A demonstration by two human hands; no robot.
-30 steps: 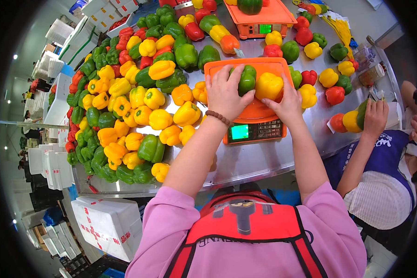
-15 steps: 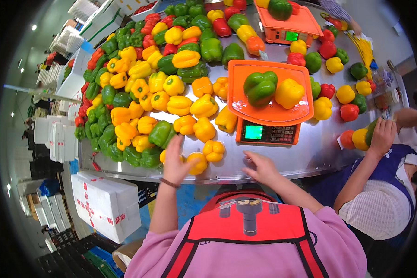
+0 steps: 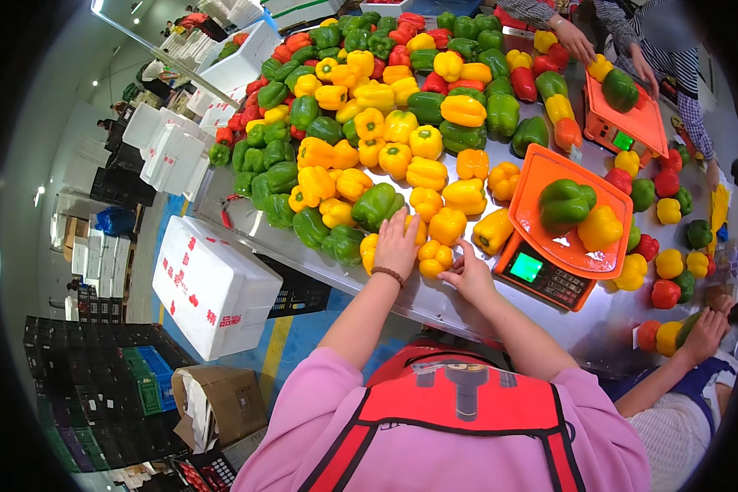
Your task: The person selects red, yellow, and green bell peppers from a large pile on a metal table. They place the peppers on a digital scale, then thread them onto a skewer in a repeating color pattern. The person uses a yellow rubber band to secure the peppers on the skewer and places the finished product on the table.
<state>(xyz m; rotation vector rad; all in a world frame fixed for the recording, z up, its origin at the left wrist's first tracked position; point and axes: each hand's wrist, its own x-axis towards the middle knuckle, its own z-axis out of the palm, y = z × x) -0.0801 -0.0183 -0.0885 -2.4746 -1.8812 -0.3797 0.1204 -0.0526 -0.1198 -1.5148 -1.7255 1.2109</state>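
Several yellow bell peppers lie between my two hands at the near edge of the metal table. My left hand (image 3: 397, 249) rests on this group, its fingers stretched forward next to a green bell pepper (image 3: 377, 207); a yellow bell pepper (image 3: 421, 231) is partly hidden beside those fingers. At the right side of another yellow bell pepper (image 3: 435, 258) is my right hand (image 3: 472, 275), thumb and forefinger apart and near or touching its skin. On the orange scale (image 3: 562, 238) to the right sit a green bell pepper (image 3: 565, 205) and a yellow bell pepper (image 3: 600, 229).
A large heap of mixed peppers (image 3: 377, 98) covers the table's far left. Another orange scale (image 3: 627, 123) stands far right, with a co-worker's hands (image 3: 578, 43) near it. A second co-worker's hand (image 3: 705, 334) holds peppers at right. A white foam box (image 3: 213, 287) stands at lower left.
My view has swung left, so the table appears shifted right and tilted. Both hands have come closer together: my left hand is now over the near yellow peppers, my right beside one.
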